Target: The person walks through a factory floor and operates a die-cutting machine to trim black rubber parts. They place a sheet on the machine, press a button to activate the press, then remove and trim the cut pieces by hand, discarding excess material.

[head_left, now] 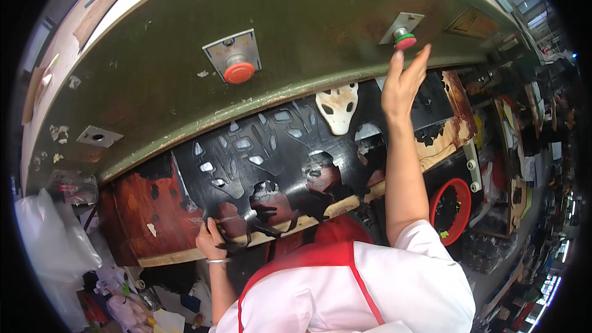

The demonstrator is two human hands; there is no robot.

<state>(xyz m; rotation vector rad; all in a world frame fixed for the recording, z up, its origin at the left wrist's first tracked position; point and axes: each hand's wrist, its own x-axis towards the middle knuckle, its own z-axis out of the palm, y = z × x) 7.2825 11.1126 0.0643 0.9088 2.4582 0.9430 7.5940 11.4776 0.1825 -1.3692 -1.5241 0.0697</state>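
The right hand (404, 89) is raised over the far side of the worktop (148, 213), open, with its fingers extended and nothing held. Its fingertips are just below a pinkish-red push button with a green ring (405, 41), mounted on a small metal plate on a dark green machine panel (302, 18); whether they touch the button is hard to tell.

The left hand (211, 242) is low on the near side, its fingers and thumb closed on the near edge of a black sheet (240, 148), toward the sheet's left end. This sheet spreads across the reddish-brown worktop below the panel. Groups of small cut-outs run through its far left part, and large ragged openings line its near edge, with the reddish surface showing through some of them. A pale wooden strip (308, 219) borders the worktop's near side.

A white tapered template with several holes (337, 109) lies on the sheet near the panel's lower edge, to the left of the right forearm, its narrow end toward the person. Farther left on the panel sits a red mushroom-shaped button (239, 72) on a square plate. A red basin (455, 209) holding dark scraps stands right of the right forearm, and a translucent plastic bag (52, 250) hangs at far left.
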